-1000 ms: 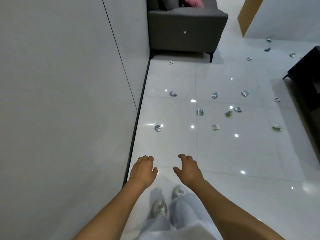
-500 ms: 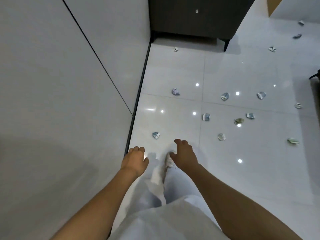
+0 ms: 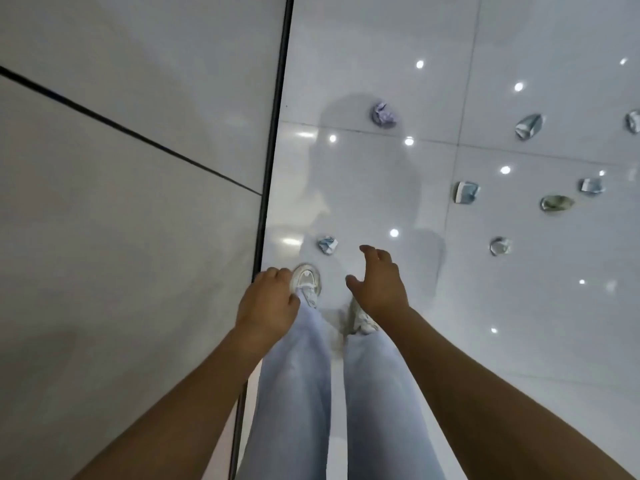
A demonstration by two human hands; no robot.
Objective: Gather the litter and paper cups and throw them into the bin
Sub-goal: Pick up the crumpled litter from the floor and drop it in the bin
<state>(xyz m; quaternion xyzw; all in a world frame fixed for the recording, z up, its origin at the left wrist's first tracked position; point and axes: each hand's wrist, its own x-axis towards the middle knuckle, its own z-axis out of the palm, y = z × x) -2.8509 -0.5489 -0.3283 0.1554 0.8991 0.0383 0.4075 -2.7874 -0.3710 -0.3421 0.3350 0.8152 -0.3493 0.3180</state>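
Note:
Several crumpled paper scraps lie scattered on the glossy white tile floor. The nearest scrap [image 3: 327, 244] sits just beyond my shoes. A purple-white wad [image 3: 383, 115] lies farther off, and others [image 3: 465, 192] [image 3: 499, 245] [image 3: 556, 203] are spread to the right. My right hand [image 3: 379, 282] reaches down with fingers spread, empty, a short way right of the nearest scrap. My left hand [image 3: 268, 303] hangs with loosely curled fingers over my left shoe, holding nothing. No bin or paper cup is in view.
A white panelled wall [image 3: 138, 202] with a black skirting strip [image 3: 273, 133] runs close along my left. My legs in pale trousers [image 3: 298, 375] and white shoes [image 3: 306, 278] stand beside it. Ceiling light reflections dot the floor.
My head has tilted down and I have stepped forward, so the sofa has left the view and the scraps look closer. My right hand has moved toward the nearest scrap.

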